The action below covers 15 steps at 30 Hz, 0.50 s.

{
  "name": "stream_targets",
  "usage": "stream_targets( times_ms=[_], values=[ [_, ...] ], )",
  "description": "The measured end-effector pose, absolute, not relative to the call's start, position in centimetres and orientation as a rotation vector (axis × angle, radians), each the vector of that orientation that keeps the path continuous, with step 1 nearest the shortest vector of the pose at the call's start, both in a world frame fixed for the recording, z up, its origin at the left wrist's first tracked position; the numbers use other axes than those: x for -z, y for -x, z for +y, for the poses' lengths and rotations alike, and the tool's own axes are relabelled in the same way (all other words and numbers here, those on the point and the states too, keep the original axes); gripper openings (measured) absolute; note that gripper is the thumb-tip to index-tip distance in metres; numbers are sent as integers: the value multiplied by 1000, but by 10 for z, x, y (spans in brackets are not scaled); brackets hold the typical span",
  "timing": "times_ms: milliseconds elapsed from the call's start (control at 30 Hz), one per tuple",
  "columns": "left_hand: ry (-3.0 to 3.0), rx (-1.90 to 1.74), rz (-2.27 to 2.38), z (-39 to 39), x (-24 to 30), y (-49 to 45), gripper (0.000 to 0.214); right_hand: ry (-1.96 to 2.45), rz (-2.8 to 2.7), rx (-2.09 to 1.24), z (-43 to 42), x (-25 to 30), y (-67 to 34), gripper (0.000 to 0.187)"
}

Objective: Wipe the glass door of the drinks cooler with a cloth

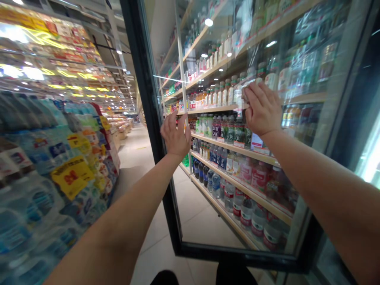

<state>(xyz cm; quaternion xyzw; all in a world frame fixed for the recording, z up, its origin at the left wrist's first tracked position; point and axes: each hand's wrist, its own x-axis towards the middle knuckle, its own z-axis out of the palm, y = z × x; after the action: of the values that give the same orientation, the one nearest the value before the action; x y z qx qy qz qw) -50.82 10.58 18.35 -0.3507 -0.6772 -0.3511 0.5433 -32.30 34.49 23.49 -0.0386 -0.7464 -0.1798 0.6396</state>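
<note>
A glass cooler door (208, 229) with a black frame stands swung out in front of me. My left hand (176, 134) is at the door's left side, fingers spread, by the black frame and the glass. Higher and to the right, my right hand (264, 107) is against the glass with its fingers bent over a small pale wad, which looks like a cloth (244, 96). Most of that wad is hidden under the fingers. Bottled drinks (228, 126) on shelves show through or reflect in the pane.
Stacked packs of bottled water (26, 213) line the left side, with a yellow sign (73, 176) on them. A tiled aisle (135, 146) runs away between the stack and the door. My dark-clad legs or feet (234, 273) show below the door's bottom frame.
</note>
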Motion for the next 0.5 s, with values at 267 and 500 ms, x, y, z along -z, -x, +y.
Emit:
stream_targets(
  times_ms=[267,500],
  values=[
    [954,753,-1565,121,-258,512,59,85,-1669,450,347,-234,324,62],
    [1001,758,-1597,123,-254,517,64,109,-1679,439,346,-234,323,62]
  ],
)
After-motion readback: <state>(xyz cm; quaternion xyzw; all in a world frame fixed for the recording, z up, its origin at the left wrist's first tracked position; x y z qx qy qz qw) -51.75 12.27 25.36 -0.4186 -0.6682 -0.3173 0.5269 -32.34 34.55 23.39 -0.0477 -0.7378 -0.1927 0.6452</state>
